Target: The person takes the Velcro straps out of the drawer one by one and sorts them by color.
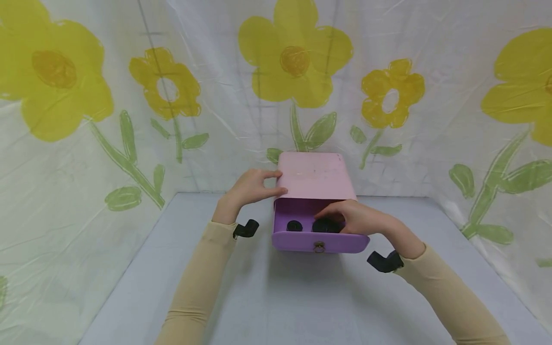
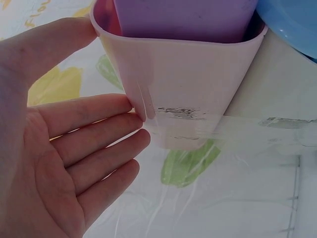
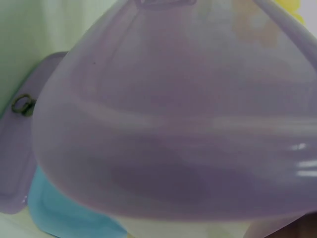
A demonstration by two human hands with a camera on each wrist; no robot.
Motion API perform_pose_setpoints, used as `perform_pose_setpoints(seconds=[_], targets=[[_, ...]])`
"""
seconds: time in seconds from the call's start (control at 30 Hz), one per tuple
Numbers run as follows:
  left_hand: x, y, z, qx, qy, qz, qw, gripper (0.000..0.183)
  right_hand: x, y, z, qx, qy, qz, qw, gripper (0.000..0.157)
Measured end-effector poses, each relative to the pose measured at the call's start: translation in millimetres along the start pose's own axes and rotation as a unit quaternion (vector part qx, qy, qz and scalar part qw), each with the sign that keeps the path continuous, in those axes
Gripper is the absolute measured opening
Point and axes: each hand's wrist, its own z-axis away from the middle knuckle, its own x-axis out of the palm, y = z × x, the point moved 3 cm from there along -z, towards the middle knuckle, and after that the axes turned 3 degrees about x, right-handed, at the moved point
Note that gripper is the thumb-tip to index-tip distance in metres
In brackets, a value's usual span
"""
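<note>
Two hands are at a pink shell with its purple drawer pulled out, on a pale desk.

Only the head view shows the drawer's contents: a smaller black piece at left and a larger black piece beside it. The right hand reaches over the drawer's side, its fingers curved around the larger black piece, partly hiding it. The right wrist view cannot confirm that hold; a broad purple surface fills it, with a purple panel bearing a metal ring and a blue piece at the edge.

The left wrist view shows the left hand more fully: its thumb touches the shell's rim and its fingers are straight, the upper ones against the side. A blue rounded part also appears there, next to a whitish surface.

The shell is smooth, with rounded corners and dark scuffs; the drawer has a glossy, plastic-looking front and a bronze-coloured ring pull. Both black pieces look rounded. Behind, a creased, translucent sheet carries painted-looking yellow flowers.
</note>
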Motion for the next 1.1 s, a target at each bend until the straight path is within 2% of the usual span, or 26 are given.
perform_pose_setpoints(seconds=[0.37,0.5,0.87,1.1], targets=[[-0.2,1.2,-0.3,-0.003,-0.004,0.008,1.0000,0.067,-6.4,-2.6,4.3,0.004,0.017,-0.016,1.000,0.055],[-0.3,2.0,0.3,0.000,-0.003,0.013,0.9999,0.067,-11.9,-2.9,9.4,0.006,0.027,-0.019,0.999,0.057],[0.6,-0.4,-0.2,0.000,-0.003,0.012,0.9999,0.068,-27.1,-5.3,24.3,0.019,0.040,-0.072,0.996,0.060],[-1.2,0.3,0.5,0.000,-0.002,0.012,0.9999,0.068,-37.3,-3.4,33.8,0.024,0.063,-0.071,0.995,0.061]])
